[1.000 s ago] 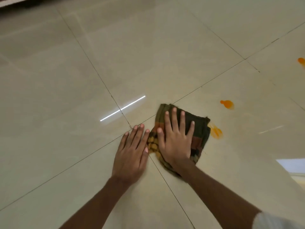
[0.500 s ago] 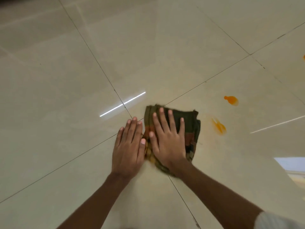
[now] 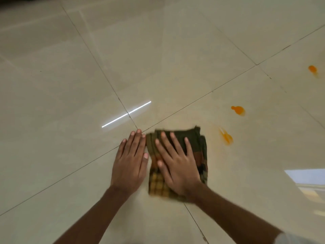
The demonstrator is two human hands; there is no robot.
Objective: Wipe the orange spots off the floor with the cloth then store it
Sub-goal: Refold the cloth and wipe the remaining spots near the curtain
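A glossy beige tiled floor (image 3: pixel 175 59) fills the view, its thin dark joints crossing near the hands, with a bright streak of reflected light (image 3: pixel 126 114) on it. A folded checked cloth (image 3: pixel 198 148) lies flat on the floor. The right hand (image 3: pixel 177 166) presses on it, fingers (image 3: pixel 166 140) spread flat, grasping nothing. The left hand (image 3: pixel 130 162) lies flat on bare tile just beside the cloth. Three orange spots lie to the right: a smear (image 3: pixel 226 137) near the cloth, a blob (image 3: pixel 238 110), and a far one (image 3: pixel 312 69).
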